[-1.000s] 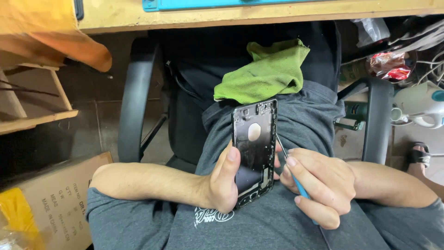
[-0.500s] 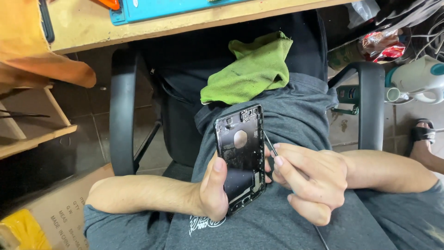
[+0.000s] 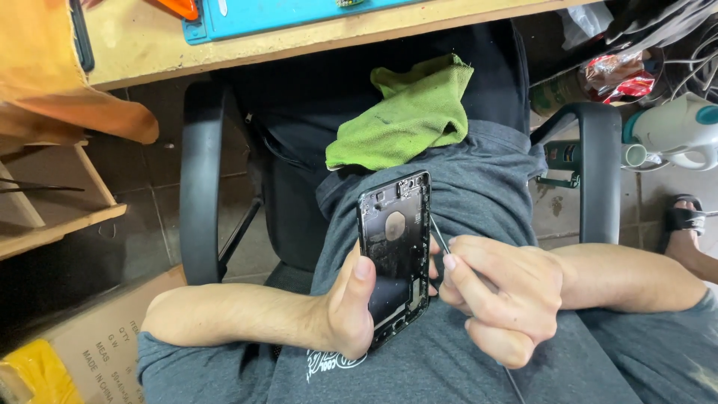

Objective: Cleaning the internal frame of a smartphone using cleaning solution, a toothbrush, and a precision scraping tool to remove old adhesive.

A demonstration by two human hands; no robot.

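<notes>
Phone housing [image 3: 395, 258]: black, stripped, inner side up, held over lap, below green cloth [image 3: 404, 112]. Left hand [image 3: 348, 307] grip wrapped around lower edge. Right hand [image 3: 497, 295] grip pinching thin tool [image 3: 437, 236] at right rim. Probably prying step; next move needs gentle, steady leverage.

I sit at my small repair bench, a cramped home-style workshop rather than a shop floor. Along the near edge of the worn wooden tabletop [image 3: 314, 37] lies a blue work mat [image 3: 299, 13], the kind laid under small parts. My black swivel chair [image 3: 198, 179] stands on bare tile. A green cloth [image 3: 404, 116] rests on my lap. To my left a printed cardboard carton [image 3: 97, 337] sits on the floor below a low wooden shelf [image 3: 52, 217]. To my right, past the chair's armrest, clutter gathers: tangled cables [image 3: 673, 37], a red foil packet [image 3: 617, 75], a white plastic appliance [image 3: 677, 131] and a sandal [image 3: 684, 217].
</notes>
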